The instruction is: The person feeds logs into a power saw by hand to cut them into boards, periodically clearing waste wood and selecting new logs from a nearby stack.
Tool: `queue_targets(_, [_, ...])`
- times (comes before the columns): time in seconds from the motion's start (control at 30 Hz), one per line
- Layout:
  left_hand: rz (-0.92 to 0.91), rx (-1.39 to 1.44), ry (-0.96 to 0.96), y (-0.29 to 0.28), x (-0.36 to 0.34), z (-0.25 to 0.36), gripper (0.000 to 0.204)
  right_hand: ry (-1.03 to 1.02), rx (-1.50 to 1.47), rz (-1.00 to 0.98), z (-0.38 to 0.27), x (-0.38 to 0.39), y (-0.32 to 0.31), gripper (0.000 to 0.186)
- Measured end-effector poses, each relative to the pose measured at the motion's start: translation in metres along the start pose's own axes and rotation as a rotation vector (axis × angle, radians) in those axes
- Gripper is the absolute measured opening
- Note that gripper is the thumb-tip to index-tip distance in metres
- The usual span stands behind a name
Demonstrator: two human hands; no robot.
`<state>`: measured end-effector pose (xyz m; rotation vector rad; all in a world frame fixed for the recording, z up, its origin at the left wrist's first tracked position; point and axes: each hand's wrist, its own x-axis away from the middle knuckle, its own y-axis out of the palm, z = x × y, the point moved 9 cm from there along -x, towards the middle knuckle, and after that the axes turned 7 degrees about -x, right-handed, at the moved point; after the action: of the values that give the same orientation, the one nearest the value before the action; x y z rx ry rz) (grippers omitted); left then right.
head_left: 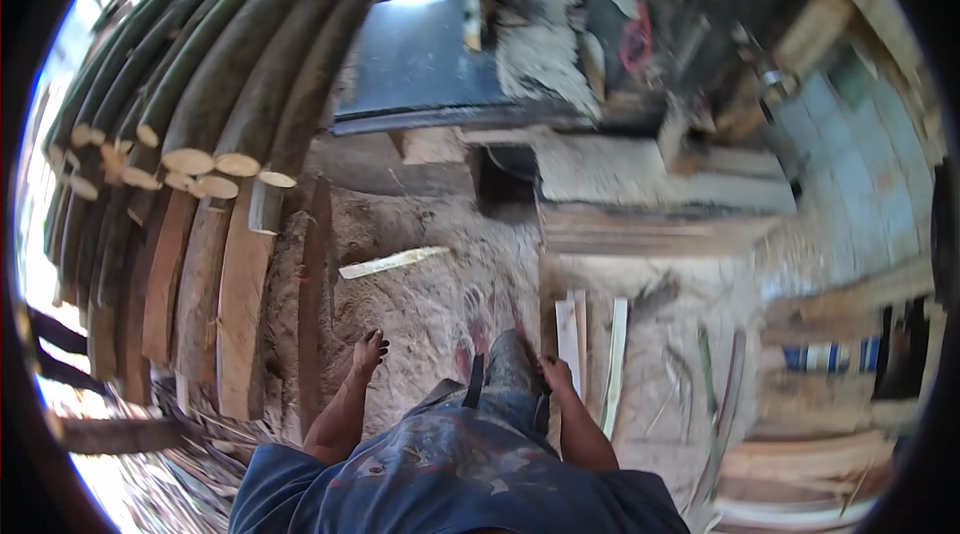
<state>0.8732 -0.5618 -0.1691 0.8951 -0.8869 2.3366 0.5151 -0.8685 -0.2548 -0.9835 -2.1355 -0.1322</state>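
My left hand (370, 351) hangs out to the left over the dusty floor, its fingers loosely bent and a little apart, with nothing visible in it. My right hand (554, 372) is low beside my right thigh; its fingers are foreshortened and blurred. Just past that hand lie pale wood strips (567, 334) and a longer pale strip (614, 364). Farther ahead, a single split piece of light wood (394, 262) lies on the floor between the stacked logs and the bench.
Stacked logs (240, 64) rest on upright timbers (245, 314) at left. Ahead stands a machine with a dark flat metal table (415, 59), beside a dusty ledge (650, 174). Boards (800, 474) lie at lower right, with a blue-and-white container (818, 358) nearby.
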Motion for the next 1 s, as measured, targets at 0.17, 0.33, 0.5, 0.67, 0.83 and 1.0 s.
queue_targets(0.17, [-0.004, 0.224, 0.041, 0.03, -0.021, 0.029, 0.054, -0.006, 0.244, -0.212, -0.13, -0.1, 0.028, 0.036])
queue_targets(0.33, [-0.209, 0.2, -0.095, 0.103, -0.08, 0.107, 0.061, -0.07, 0.002, -0.294, -0.299, -0.214, 0.054, 0.055])
queue_targets(0.5, [-0.076, 0.236, 0.453, 0.098, -0.153, 0.343, 0.06, -0.31, -0.098, -0.21, -0.517, -0.237, 0.09, 0.064])
queue_targets(0.67, [-0.073, 0.191, 0.617, 0.103, -0.202, 0.516, 0.069, -0.608, 0.139, 0.0, -0.585, -0.24, 0.109, 0.077])
queue_targets(0.83, [-0.09, -0.013, 0.631, 0.128, -0.207, 0.533, 0.081, -0.539, 0.015, -0.202, -0.525, -0.185, 0.144, 0.084])
queue_targets(1.0, [-0.118, 0.144, 0.662, 0.141, -0.156, 0.488, 0.088, -0.445, 0.091, -0.185, -0.474, -0.117, 0.139, 0.077])
